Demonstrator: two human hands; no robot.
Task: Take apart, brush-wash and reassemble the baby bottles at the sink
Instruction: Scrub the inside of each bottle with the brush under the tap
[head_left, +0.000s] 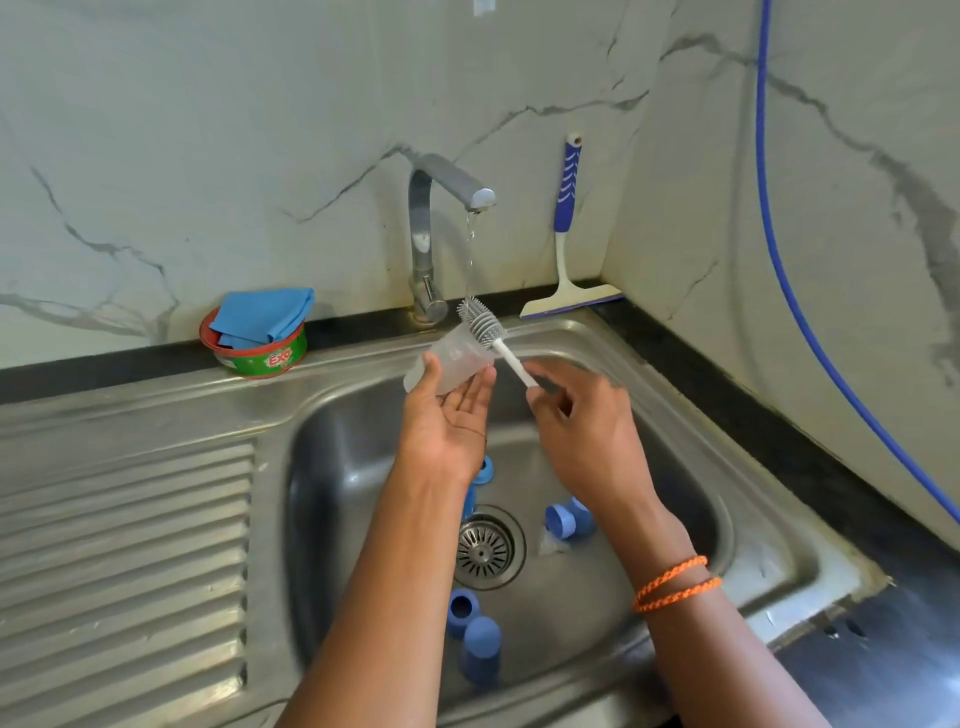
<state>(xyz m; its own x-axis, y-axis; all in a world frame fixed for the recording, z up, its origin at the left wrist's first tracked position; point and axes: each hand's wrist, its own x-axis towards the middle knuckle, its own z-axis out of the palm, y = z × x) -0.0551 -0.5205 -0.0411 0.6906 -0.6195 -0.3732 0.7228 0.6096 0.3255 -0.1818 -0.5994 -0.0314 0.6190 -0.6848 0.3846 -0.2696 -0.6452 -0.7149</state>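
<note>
My left hand holds a clear plastic bottle body above the sink, its mouth turned toward the tap. My right hand grips the white handle of a grey silicone bottle brush. The brush head sits just outside the bottle's mouth, under a thin stream of water from the tap. Blue bottle parts lie in the steel sink basin: a cap and ring right of the drain, two caps at the front, and more blue pieces partly hidden behind my left wrist.
A green and red soap tub with a blue cloth on it stands at the back left rim. A blue-handled squeegee leans in the corner. A ridged drainboard lies to the left. A blue hose hangs on the right wall.
</note>
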